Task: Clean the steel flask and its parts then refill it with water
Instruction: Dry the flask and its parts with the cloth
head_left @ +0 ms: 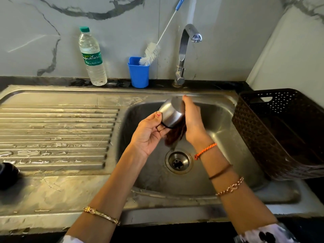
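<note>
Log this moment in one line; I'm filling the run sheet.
stage: scrubbing | left hand: holds steel cup | right hand: rubs it with brown scrubber | place: over sink | tap: off

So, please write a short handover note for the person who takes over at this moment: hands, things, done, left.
Left hand grips the steel flask over the sink, bottom end up. Right hand presses a dark brown scrubber against its side.
Tap: no water visible.
Bottle brush stands in the blue holder; water bottle is left of it.
Done: unclear.
Left: rinse, clean parts, refill.
</note>
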